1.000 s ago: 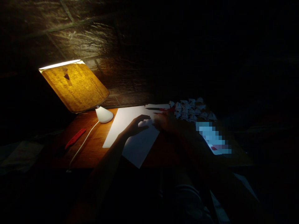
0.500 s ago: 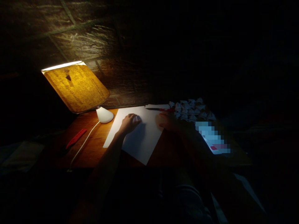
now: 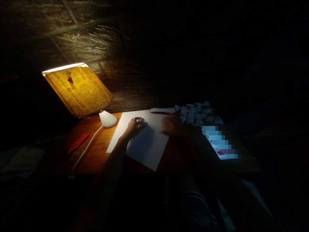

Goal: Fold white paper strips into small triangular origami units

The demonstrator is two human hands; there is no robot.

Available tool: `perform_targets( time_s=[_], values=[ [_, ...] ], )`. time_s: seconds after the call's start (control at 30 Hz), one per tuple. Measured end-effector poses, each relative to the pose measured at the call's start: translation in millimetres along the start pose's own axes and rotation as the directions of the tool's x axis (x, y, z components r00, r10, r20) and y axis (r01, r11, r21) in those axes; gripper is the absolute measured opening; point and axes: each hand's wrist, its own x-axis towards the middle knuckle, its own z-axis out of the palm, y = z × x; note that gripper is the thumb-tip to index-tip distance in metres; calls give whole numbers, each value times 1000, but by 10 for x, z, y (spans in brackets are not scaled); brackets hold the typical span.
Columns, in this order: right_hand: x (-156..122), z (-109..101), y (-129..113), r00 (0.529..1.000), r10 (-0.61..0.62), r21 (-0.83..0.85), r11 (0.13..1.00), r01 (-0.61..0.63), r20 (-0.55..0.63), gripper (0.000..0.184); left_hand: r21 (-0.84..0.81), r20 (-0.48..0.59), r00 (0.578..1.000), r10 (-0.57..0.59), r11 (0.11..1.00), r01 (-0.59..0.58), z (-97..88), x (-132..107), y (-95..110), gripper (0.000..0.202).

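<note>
A white sheet of paper [image 3: 145, 149] lies aslant on the wooden table. Over its left part rests my left hand [image 3: 135, 127], thumb and fingers apart and nothing seen between them. My right hand [image 3: 172, 126], deep in shadow, is at the sheet's right edge with its thumb apart from the fingers. Beyond it, a knife-like tool with a dark blade and red handle [image 3: 169, 113] lies across the top of the paper. Several small folded paper pieces [image 3: 196, 115] stand in rows to the right of that hand.
A lit lamp with a yellow shade [image 3: 79, 90] and white base [image 3: 108, 119] stands at the left, its cord [image 3: 87, 151] running to the table's front. A red-handled tool [image 3: 78, 143] lies near the cord. At the right glows a blurred phone-like screen [image 3: 220, 145]. Behind is a stone wall [image 3: 96, 42].
The near corner of the sheet has shifted a little to the right. My left hand's fingers have straightened somewhat, and the thumb of my right hand sticks out farther.
</note>
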Motion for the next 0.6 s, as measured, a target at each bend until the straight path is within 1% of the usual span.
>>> perform_targets(
  time_s=[0.17, 0.27, 0.33, 0.4, 0.47, 0.5, 0.6],
  values=[
    [18, 34, 3, 1000, 5, -2, 1000, -5, -12, 85, -101, 0, 998, 62, 993, -61, -10, -16, -6, 24],
    [27, 25, 25, 1000, -24, 41, 999, 24, -11, 93, -115, 9, 994, 107, 988, -105, -2, -21, -6, 27],
    [27, -7, 17, 999, -42, 96, 994, 43, -13, 95, -94, 33, 992, 122, 988, -119, 4, -21, -1, 29],
    [23, -59, -27, 997, -69, 187, 980, 73, -27, 91, -68, 58, 990, 131, 990, -127, 9, -20, 6, 30],
    [15, -118, -101, 994, -105, 293, 949, 113, -42, 88, -51, 70, 988, 138, 990, -134, 13, -20, 14, 30],
    [9, -146, -142, 992, -119, 339, 932, 127, -44, 91, -49, 73, 987, 140, 989, -137, 16, -22, 20, 29],
    [-15, -194, -237, 998, -63, 406, 912, 66, -21, 103, -77, 84, 985, 149, 987, -142, 30, -27, 57, 28]
  ],
)
